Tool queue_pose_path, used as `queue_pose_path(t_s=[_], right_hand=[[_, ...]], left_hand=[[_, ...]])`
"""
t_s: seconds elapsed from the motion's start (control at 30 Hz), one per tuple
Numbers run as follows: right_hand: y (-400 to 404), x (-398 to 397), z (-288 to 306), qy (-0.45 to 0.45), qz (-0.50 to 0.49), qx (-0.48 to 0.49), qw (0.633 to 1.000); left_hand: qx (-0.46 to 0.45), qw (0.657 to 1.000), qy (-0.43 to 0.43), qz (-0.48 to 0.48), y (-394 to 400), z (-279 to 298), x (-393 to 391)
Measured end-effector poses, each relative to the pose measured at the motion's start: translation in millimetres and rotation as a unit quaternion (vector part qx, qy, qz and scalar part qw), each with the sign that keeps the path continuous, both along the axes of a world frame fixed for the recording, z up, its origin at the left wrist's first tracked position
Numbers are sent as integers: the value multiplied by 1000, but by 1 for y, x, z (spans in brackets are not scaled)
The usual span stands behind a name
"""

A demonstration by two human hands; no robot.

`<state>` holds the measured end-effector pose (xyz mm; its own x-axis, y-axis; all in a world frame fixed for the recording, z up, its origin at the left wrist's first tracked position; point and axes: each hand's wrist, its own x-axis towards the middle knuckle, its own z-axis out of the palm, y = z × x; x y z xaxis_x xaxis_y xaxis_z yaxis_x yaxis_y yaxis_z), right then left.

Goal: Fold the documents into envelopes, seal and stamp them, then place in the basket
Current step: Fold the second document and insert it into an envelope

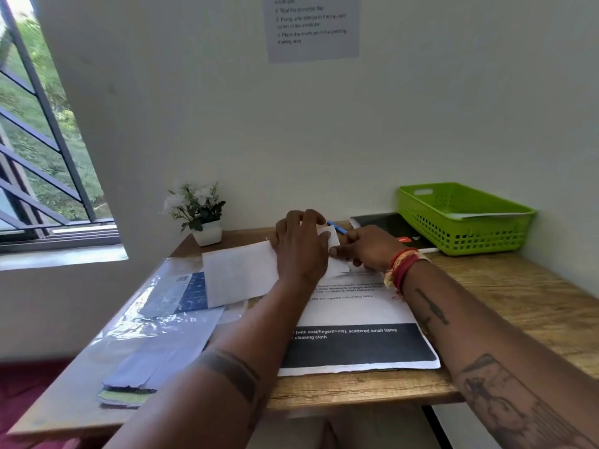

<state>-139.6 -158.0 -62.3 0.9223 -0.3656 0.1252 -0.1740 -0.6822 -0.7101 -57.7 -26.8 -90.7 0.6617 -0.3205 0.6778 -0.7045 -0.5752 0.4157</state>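
A wooden desk (505,296) with a visible grain stands against a pale wall (291,124), and a barred window (39,140) opens at the left. A printed sheet (356,338) with a dark band across its lower part lies flat in the middle of the desk. Left of it, a glossy clear plastic sleeve (136,322) covers a loose stack of papers.

A green basket (463,218) of perforated plastic sits at the far right corner, with a white sheet lying inside. A black notebook (395,228) lies just beside the basket's left side.

The white envelope (240,277) lies on the desk above the sheet, its left half bare and its right end under both hands. The left hand (301,247) rests palm-down on the envelope's right part, with fingers curled over its far edge and pressing it down. The right hand (366,247) comes in from the right, knuckles up, thumb and fingers pinching the white paper at the envelope's right end. The two hands meet over that end. Whether this paper is the flap or a folded document cannot be told.

Both forearms stretch forward from the near edge, and the right wrist wears red and yellow threads (402,267).

A small potted plant (199,212) with white flowers stands at the far left. A blue pen (337,227) shows just behind the hands.
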Motion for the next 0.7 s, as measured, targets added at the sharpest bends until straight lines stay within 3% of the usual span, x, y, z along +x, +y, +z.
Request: queue_pose_path(t_s=[0.07, 0.13, 0.3, 0.4, 0.57, 0.7], right_hand=[[0, 1, 2, -84, -11, 35, 996], [7, -2, 11, -166, -22, 37, 985], [42, -20, 43, -330, -87, -111, 933], [63, -29, 56, -386, -102, -174, 900], [76, -37, 46, -384, -47, -240, 890], [72, -43, 22, -285, -2, -302, 910]], left_hand=[[-1, 999, -28, 30, 4, 9, -9], [-33, 999, 19, 8, 9, 27, -19], [-177, 977, 107, -47, 20, 79, -49], [-253, 944, 198, -78, 25, 106, -63], [-265, 923, 264, -90, 44, 117, -71], [-298, 872, 376, -98, 60, 95, -55]])
